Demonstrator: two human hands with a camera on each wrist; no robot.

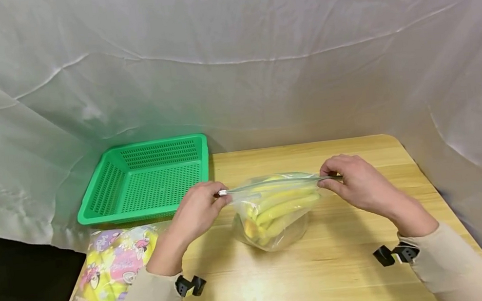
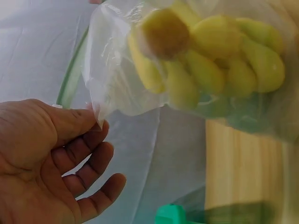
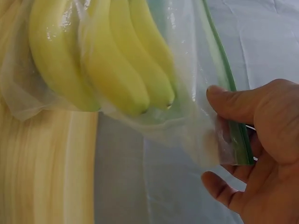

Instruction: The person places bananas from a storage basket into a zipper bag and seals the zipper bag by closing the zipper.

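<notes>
A clear zip bag [image 1: 294, 233] with several yellow bananas [image 1: 280, 210] inside hangs between my two hands, over the wooden table. My left hand [image 1: 198, 209] pinches the bag's top corner beside a white slider [image 1: 223, 192]; thumb and forefinger meet there in the left wrist view, the other fingers loosely bent. At the opposite end, my right hand [image 1: 354, 182] pinches the top edge between thumb and fingers. The green zip strip [image 3: 219, 51] runs taut along the top, and in the right wrist view its end sticks out past my thumb.
A green plastic basket [image 1: 150, 214] stands at the back left of the wooden table [image 1: 325, 279]. In front of it, partly behind my left forearm, lies a printed clear bag [image 1: 108, 267] with yellow contents. Pale fabric [image 1: 261, 94] hangs behind and on both sides.
</notes>
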